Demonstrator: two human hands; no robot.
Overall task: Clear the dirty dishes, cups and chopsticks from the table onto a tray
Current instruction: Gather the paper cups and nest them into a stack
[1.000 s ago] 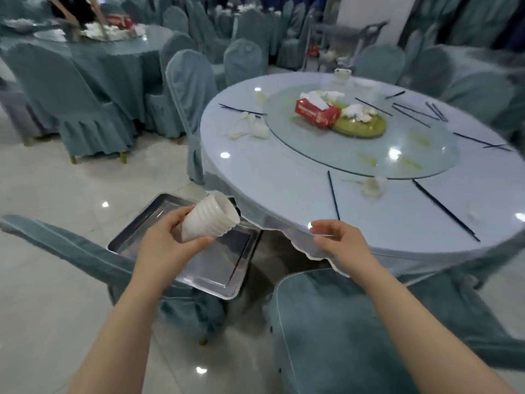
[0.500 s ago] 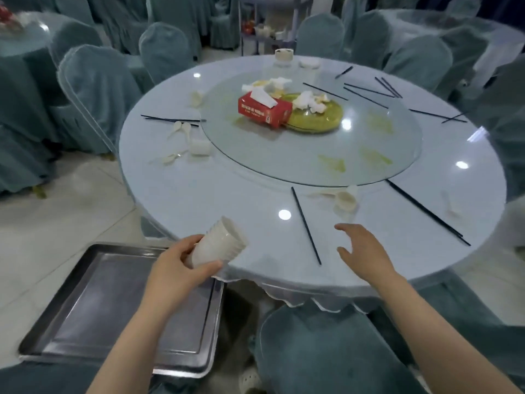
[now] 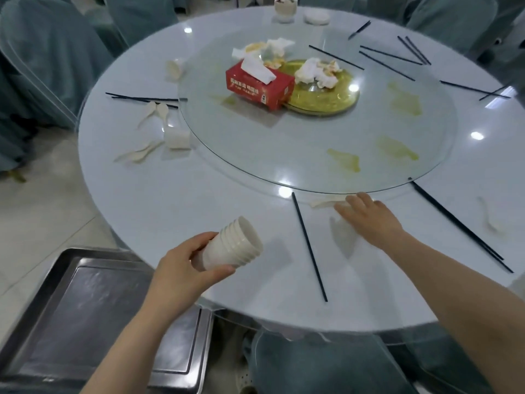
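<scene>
My left hand [image 3: 184, 268] grips a tilted stack of white cups [image 3: 233, 245] above the near edge of the round table [image 3: 176, 206]. My right hand [image 3: 369, 217] lies palm down on the table by the glass turntable's near rim, fingers spread. Its fingertips touch a white spoon [image 3: 324, 202]. Whatever lies under the palm is hidden. A single black chopstick [image 3: 309, 248] lies between my hands. A pair of chopsticks [image 3: 460, 226] lies to the right. The steel tray [image 3: 99, 308] sits low at the left, with nothing on it.
At the table's left lie a tipped cup [image 3: 177, 137], spoons [image 3: 139, 155] and chopsticks [image 3: 142, 98]. On the glass turntable [image 3: 284, 155] are a red tissue box [image 3: 260, 86] and a gold plate [image 3: 321, 100] with crumpled tissues. Covered chairs surround the table.
I have leaned in over the table. My right hand reached forward from the table edge to the spot by the turntable rim where a small cup lay. My left hand kept the cup stack.
</scene>
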